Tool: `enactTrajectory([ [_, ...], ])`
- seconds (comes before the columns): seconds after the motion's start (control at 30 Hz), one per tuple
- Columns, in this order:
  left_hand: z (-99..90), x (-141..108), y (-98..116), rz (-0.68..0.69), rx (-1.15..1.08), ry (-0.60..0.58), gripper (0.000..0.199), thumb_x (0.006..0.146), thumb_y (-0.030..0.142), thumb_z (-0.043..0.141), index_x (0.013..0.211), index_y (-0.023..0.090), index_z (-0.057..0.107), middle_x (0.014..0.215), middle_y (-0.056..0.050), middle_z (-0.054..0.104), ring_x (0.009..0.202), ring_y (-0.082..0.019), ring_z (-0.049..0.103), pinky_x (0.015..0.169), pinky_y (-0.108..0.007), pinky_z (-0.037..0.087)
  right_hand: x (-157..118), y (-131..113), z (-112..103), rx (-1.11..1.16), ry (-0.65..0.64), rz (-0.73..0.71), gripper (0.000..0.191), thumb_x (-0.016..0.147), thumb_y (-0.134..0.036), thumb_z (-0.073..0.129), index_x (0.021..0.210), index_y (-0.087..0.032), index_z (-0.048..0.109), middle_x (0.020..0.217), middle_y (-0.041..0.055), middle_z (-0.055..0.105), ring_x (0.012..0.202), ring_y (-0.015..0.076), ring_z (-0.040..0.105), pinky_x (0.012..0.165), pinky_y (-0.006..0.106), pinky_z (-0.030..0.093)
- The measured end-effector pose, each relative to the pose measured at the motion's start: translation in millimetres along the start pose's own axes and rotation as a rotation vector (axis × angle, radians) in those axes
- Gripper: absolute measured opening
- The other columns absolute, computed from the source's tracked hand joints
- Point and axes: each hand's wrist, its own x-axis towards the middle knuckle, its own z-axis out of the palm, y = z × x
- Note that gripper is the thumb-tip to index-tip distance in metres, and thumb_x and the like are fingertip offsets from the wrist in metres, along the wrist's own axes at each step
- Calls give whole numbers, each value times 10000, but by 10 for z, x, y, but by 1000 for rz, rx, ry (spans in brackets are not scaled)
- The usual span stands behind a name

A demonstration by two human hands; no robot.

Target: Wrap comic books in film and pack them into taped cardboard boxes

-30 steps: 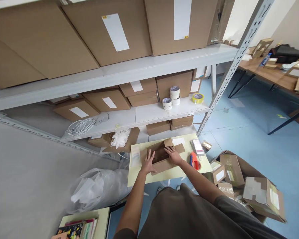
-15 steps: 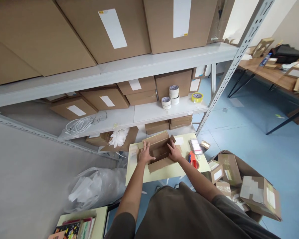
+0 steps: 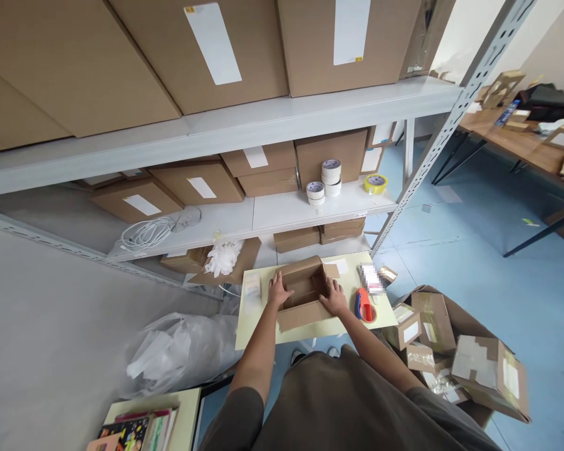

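An open cardboard box sits on a small pale-yellow table, its top flaps folded outward and its inside bare. My left hand grips the box's left side, thumb over the rim and fingers outside. On the opposite side, my right hand clasps the right wall in the same way. To the right of the box lies a red and blue tape dispenser with a roll of tape. Behind it is a blurred-out white paper or phone-like item.
A metal shelf rack with cardboard boxes stands ahead. White tape rolls and a yellow tape roll rest on its middle shelf. A large carton of boxes is at right, a plastic bag at left.
The right-hand flap has been folded outward, and the front flap now hangs lower. My right hand has shifted slightly right and down along the box's side.
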Motion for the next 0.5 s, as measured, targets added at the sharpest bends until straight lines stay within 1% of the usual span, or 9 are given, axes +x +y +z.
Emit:
enactTrajectory([
  [0.07, 29, 30, 2, -7, -5, 34, 978, 766, 466, 794, 1600, 194, 362, 1714, -186, 297, 1594, -404, 247, 1263, -505, 290, -11, -9, -2, -14, -13, 42, 889, 935, -490, 589, 1698, -245, 203, 1749, 181, 198, 1553, 444, 293, 1119, 557, 416],
  [0.17, 62, 39, -30, 26, -17, 89, 704, 871, 379, 678, 1514, 184, 467, 1621, -183, 417, 1538, -360, 356, 1252, -502, 312, -6, -23, -33, -60, -2, 55, 886, 918, -479, 619, 1686, -236, 249, 1785, 170, 32, 1608, 495, 120, 1166, 638, 336],
  [0.23, 83, 27, -70, 68, -33, 127, 569, 918, 335, 609, 1463, 204, 510, 1563, -166, 474, 1501, -330, 409, 1248, -507, 322, 8, -17, -44, -63, 24, 3, 884, 899, -444, 639, 1675, -219, 279, 1793, 151, 11, 1625, 487, 25, 1205, 661, 279],
  [0.3, 102, 16, -108, 99, -55, 155, 480, 954, 301, 550, 1427, 222, 537, 1515, -150, 517, 1458, -309, 461, 1231, -503, 354, 25, 7, -36, -25, 25, -63, 911, 876, -396, 648, 1678, -205, 260, 1791, 142, 76, 1638, 443, 1, 1237, 643, 259],
  [0.37, 119, 17, -132, 97, -79, 169, 415, 982, 295, 508, 1387, 224, 571, 1459, -145, 557, 1390, -298, 527, 1197, -489, 406, 41, 49, -9, 55, 14, -106, 959, 849, -353, 656, 1684, -181, 215, 1770, 151, 191, 1647, 393, 53, 1258, 589, 281],
  [0.4, 126, 23, -138, 88, -94, 175, 389, 995, 305, 495, 1363, 224, 590, 1426, -143, 577, 1350, -294, 559, 1177, -479, 431, 47, 75, 11, 109, 14, -119, 971, 842, -337, 654, 1684, -173, 198, 1750, 159, 254, 1644, 371, 119, 1258, 556, 305],
  [0.5, 142, 60, -142, 56, -167, 208, 337, 1022, 357, 472, 1283, 229, 644, 1349, -132, 626, 1270, -276, 614, 1139, -449, 472, 54, 150, 89, 289, 29, -150, 960, 844, -299, 623, 1685, -195, 173, 1665, 159, 431, 1543, 309, 414, 1216, 468, 407],
])
